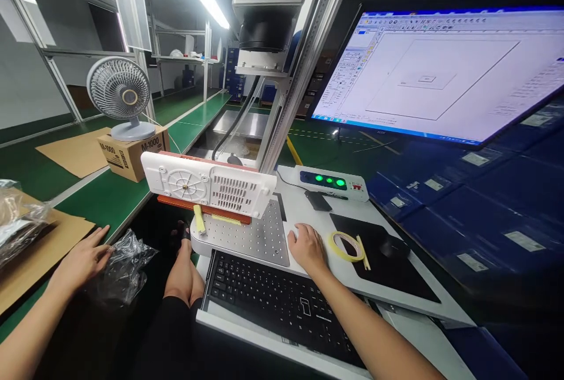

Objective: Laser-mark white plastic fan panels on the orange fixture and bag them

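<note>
My left hand (86, 259) is at the left, by the edge of the green bench, with a crumpled clear plastic bag (126, 268) caught at its fingers and hanging over the edge. My right hand (307, 246) rests on the white worktable, fingers apart and slightly bent, holding nothing. In front of me a white plastic housing (233, 189) with a round spoked grille and vent slots is propped on edge in an orange-red holder (224, 212). The holder stands on a perforated metal plate (264, 239), with a strip of yellow tape (199, 219) at its front.
A marking-machine head (268, 27) hangs above the housing. Right of my hand are a tape roll (346, 246), a black mat (409, 280) and a mouse (392, 248). A keyboard (264, 292) lies in the drawer below. A monitor (440, 74), fan (118, 95) and carton (132, 154) stand around.
</note>
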A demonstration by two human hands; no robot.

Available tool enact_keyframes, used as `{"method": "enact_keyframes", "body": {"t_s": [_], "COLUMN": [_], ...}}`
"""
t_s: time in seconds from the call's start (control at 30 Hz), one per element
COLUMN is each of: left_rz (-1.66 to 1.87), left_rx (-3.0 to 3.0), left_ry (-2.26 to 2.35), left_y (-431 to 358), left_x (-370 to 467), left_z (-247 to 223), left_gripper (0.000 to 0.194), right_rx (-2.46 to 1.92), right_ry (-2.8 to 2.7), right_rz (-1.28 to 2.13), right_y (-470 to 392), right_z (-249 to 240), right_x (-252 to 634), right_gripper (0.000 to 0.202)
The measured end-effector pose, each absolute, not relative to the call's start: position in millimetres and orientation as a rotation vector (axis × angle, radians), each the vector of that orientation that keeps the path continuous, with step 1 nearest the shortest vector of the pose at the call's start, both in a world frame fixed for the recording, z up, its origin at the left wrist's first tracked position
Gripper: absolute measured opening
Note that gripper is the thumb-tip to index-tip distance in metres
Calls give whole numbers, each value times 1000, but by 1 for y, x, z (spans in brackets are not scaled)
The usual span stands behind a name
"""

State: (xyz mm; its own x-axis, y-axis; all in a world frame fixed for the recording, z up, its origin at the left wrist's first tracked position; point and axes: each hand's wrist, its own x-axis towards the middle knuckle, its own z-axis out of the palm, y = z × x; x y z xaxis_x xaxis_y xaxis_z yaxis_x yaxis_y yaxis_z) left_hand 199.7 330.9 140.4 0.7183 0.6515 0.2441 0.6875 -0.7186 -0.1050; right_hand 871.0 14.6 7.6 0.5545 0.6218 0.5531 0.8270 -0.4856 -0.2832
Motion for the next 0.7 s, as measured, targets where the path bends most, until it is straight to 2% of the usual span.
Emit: {"method": "enact_keyframes", "body": {"t_s": [0.33, 0.5, 0.6, 0.7], "left_rz": [-309, -304, -337, -442], "left_rx": [-2661, -2653, -2660, -2681], "left_ry": [-976, -1018, -1036, -969], "left_y": [328, 326, 324, 323], "left_x": [200, 202, 200, 207], "left_z": [142, 143, 149, 154], "left_gripper": [68, 64, 60, 66], "right_rx": [-2315, -2293, -2295, -2327], "right_ry": [-1157, -1172, -1170, -1184], "right_rz": [-454, -414, -394, -391], "right_y": [13, 14, 15, 12], "right_z": [6, 9, 14, 22], "right_x": [872, 872, 870, 865], "right_gripper": [27, 21, 17, 14]}}
